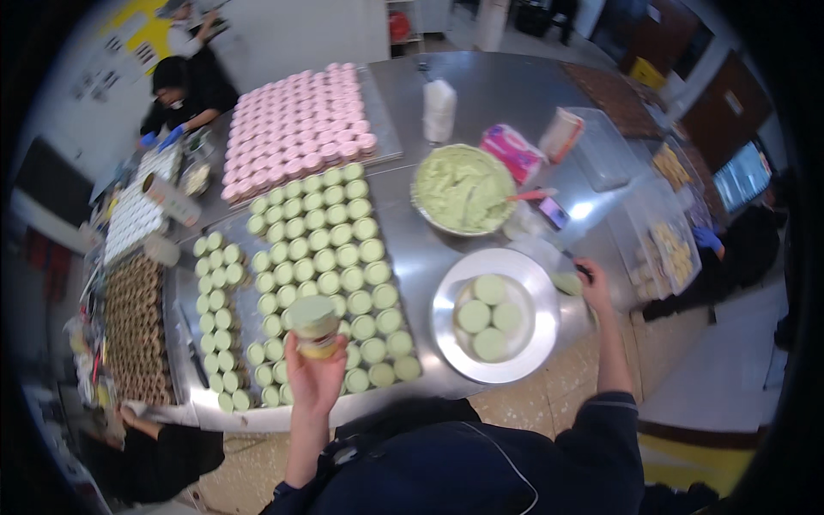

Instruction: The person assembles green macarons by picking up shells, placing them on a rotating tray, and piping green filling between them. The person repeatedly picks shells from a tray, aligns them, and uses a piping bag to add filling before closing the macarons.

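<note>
Fingers of the left hand [316, 378] were closed around one green-topped cup [315, 326]; those of the right hand [594, 281] were curled on a black handle [585, 273]. Largest was the steel table [515, 94]. On its left side stood rows of green cups [350, 256], with the held cup raised over the near part, and pink cups [296, 129] farther. Between the hands lay a plate [444, 318] with four green rounds [490, 289], and beyond it a bowl [463, 233] of green cream [455, 182].

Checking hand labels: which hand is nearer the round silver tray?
Right. The right hand is just right of the tray; the left hand, holding a cup, is farther, leftward.
</note>
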Demonstrator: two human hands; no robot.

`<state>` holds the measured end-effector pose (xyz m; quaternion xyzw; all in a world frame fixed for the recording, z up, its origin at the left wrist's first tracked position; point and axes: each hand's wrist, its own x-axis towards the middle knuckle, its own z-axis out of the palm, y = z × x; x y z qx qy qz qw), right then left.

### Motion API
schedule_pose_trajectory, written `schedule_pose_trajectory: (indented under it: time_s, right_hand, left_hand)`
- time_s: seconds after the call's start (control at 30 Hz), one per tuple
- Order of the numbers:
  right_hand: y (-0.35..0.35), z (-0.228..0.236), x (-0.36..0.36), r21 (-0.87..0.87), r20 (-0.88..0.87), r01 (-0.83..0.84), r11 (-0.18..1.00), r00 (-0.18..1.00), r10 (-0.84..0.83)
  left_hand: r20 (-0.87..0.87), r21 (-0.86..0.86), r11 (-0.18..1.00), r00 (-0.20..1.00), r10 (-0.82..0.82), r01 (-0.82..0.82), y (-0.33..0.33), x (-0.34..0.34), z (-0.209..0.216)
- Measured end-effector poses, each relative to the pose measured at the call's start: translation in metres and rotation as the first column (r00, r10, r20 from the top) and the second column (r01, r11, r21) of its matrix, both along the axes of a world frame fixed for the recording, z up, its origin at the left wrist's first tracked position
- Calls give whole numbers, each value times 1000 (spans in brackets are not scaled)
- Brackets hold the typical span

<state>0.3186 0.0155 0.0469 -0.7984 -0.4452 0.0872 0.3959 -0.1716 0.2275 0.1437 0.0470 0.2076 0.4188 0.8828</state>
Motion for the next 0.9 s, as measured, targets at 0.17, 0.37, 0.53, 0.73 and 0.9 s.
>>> schedule_pose_trajectory:
  time_s: [0.17, 0.37, 0.53, 0.73, 0.9]
  right_hand:
    - [34, 76, -87, 314, -455, -38, 949, 871, 186]
    - [87, 104, -268, 385, -776, -420, 822, 334, 535]
    - [116, 111, -356, 455, -854, -473, 755, 8, 520]
    - [120, 107, -410, 524, -837, -422, 740, -94, 540]
    - [127, 107, -442, 556, -824, -486, 674, -213, 526]
  left_hand:
    - [25, 170, 982, 996, 81, -84, -14, -1, 4]
    - [216, 301, 949, 976, 34, -99, -28, -15, 7]
    - [14, 394, 873, 952, 306, -287, -41, -33, 10]
    - [-207, 667, 657, 761, 616, -351, -35, -69, 9]
    - [-324, 712, 605, 598, 733, -357, -18, -114, -4]
